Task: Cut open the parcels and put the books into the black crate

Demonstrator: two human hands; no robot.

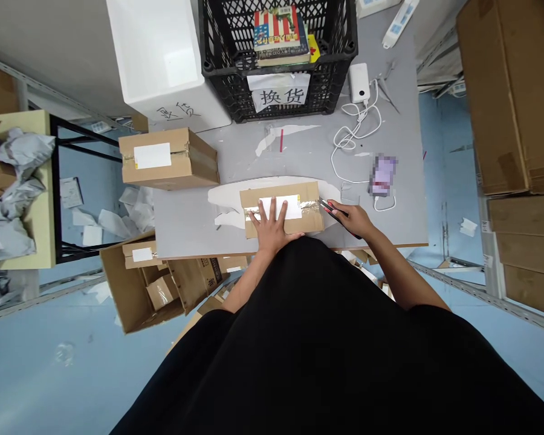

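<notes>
A brown cardboard box (309, 220) lies flat at the near edge of the table (185, 223), its long axis running left to right across the person's front. A strip of silver tape (254, 212) runs along that same axis, over the top of the box and past its right end. A white label (281, 206) sits in the middle of the top face. The box rests on a pale, irregular patch of peeled white paper (222, 196) stuck to the grey tabletop.

The two hands are apart. The left hand (272, 228) lies flat on the box, with its fingers spread across the label and the tape. The right hand (351, 219) is curled around a slim black tool (333, 211) at the box's right end, its tip pointing left toward the tape; it is too small to tell exactly what the tool is.

Farther along the table, to the left, sits a second taped carton (167, 158) with its own white label. Straight ahead is a black plastic crate (335, 72) holding books (281, 36), and to its right a white power bank (359, 83) trails a white cable (344, 142). To the near left, an open carton (136, 290) stands below the table's edge.
</notes>
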